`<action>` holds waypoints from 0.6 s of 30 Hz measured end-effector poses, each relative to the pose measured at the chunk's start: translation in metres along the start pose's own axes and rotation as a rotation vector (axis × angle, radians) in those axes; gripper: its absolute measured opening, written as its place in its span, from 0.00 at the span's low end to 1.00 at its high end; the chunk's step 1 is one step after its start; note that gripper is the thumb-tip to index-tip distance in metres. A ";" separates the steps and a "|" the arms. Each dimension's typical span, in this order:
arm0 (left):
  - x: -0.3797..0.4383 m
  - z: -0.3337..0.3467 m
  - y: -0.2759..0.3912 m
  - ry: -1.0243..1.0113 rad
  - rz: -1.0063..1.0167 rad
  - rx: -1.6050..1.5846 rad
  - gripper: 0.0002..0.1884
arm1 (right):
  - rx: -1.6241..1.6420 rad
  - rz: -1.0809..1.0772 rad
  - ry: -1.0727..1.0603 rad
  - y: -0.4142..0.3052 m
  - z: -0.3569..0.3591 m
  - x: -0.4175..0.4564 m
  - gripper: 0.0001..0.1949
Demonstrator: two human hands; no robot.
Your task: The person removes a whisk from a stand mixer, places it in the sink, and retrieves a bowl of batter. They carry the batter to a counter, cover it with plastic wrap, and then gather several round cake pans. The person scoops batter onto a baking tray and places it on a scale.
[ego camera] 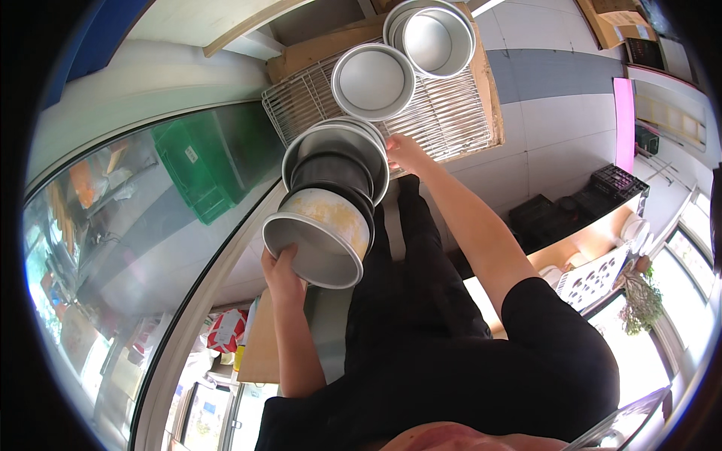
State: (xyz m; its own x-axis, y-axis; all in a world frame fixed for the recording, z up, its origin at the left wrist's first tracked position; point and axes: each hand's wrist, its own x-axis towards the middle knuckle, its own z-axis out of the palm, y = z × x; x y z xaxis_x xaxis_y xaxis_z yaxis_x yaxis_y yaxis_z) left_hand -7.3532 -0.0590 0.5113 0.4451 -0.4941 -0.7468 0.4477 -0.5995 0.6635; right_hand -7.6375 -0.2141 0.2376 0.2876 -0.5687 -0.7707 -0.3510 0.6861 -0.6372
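My left hand [282, 276] grips the rim of a round metal cake pan [333, 211], its thumb inside. The pan's outer wall is white with yellow-brown stains. Just beyond it, touching or overlapping in view, come dark round pans [333, 169] and a wider silver pan [299, 147], with more rims behind. My right hand [405, 153] is at the right edge of that wider pan, fingers bent; whether they hold the rim is hidden. Farther off, a silver round pan [373, 82] and some nested round pans [431, 36] rest on a wire rack [451, 113].
A cardboard box [488, 84] lies under or around the rack. To the left runs a glass panel [163, 265], with a green plastic crate [194, 163] seen in it. Black crates [617, 186] and a wooden shelf or counter [592, 231] stand at the right.
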 end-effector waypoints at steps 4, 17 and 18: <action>0.003 -0.002 0.005 -0.029 0.024 0.095 0.19 | -0.063 -0.024 -0.090 0.000 -0.006 0.016 0.12; 0.003 0.016 0.014 -0.196 -0.024 -0.300 0.37 | 0.115 0.013 -0.139 0.021 -0.002 0.002 0.08; 0.003 0.014 0.015 -0.239 -0.082 -0.379 0.40 | 0.133 0.002 -0.145 0.025 0.000 -0.004 0.09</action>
State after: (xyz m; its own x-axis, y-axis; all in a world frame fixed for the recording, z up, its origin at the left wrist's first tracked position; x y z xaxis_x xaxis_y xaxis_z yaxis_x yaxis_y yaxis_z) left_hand -7.3564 -0.0785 0.5187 0.2246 -0.6127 -0.7577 0.7460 -0.3922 0.5383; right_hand -7.6470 -0.1947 0.2245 0.4154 -0.5028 -0.7581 -0.2333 0.7466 -0.6230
